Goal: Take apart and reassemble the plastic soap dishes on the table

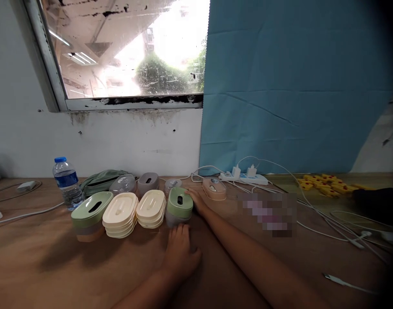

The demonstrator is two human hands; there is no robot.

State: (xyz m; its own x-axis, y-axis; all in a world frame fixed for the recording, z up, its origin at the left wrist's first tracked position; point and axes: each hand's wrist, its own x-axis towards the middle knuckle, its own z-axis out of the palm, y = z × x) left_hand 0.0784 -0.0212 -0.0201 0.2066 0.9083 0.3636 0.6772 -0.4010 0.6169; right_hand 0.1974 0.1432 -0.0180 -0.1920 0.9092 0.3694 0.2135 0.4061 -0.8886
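A short stack of oval plastic tissue boxes (pixel 180 206) has a green slotted lid over greyish lower parts. My right hand (pixel 196 201) rests against its far right side, with the fingertips at the lid's edge. At the front, my left hand (pixel 181 251) presses its fingertips to the base, thumb held apart. The stack is gripped between both hands. To its left stand two piles of cream oval lids, the nearer-right pile (pixel 151 206) and the left pile (pixel 119 214). Farther left is another green-lidded stack (pixel 89 216) with grey and orange layers.
Behind are a grey slotted box (pixel 147 183), clear plastic pieces (pixel 123 184), an orange-pink box (pixel 214 189) and a green pouch (pixel 101 182). A water bottle (pixel 67 184) stands left. A power strip (pixel 244 177) with trailing white cables and yellow pieces (pixel 325 184) are right.
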